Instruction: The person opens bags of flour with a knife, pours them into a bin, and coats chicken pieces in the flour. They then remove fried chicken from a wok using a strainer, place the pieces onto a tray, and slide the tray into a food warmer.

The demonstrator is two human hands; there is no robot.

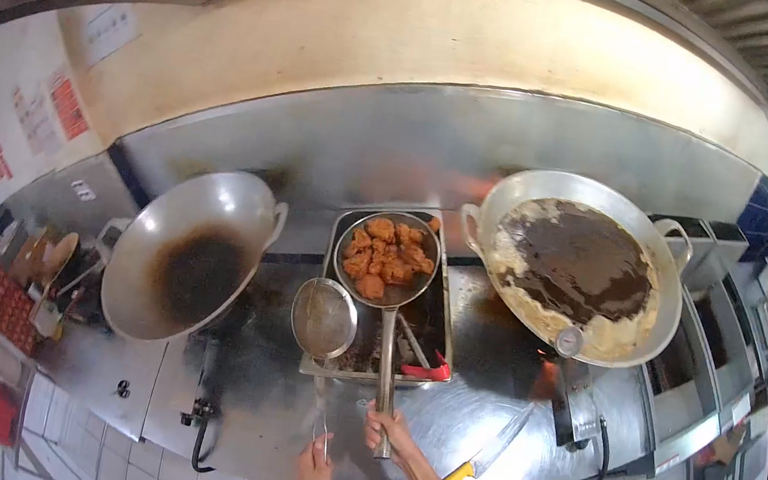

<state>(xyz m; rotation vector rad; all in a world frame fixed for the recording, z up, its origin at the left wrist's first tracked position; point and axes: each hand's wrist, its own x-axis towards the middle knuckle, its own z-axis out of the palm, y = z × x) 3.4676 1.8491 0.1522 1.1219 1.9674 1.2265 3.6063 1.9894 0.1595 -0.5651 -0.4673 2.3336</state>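
Craggy, orange-brown fried pieces (386, 257) heaped in a round metal strainer (403, 300) over a rectangular steel tray (353, 374); just beside, a smaller disc-shaped skimmer (324, 321). Dark tray floor, partly covered, hard to make out. Gripping the strainer's tubular handle with the right hand (388, 430), angled in from lower right; the skimmer's slim handle with the left hand (314, 470).

Fried pieces (378, 264) are orange-brown. The skimmer (324, 321) is silver-grey with tan mesh. Toward the left end of the grey counter (451, 422), the left wok (234, 201) is silver-grey with a brown-black centre. Toward the right end, dark brown liquid (591, 263) has a pale tan foam border (601, 343). Near the front edge, the knife handle (459, 475) is yellow.
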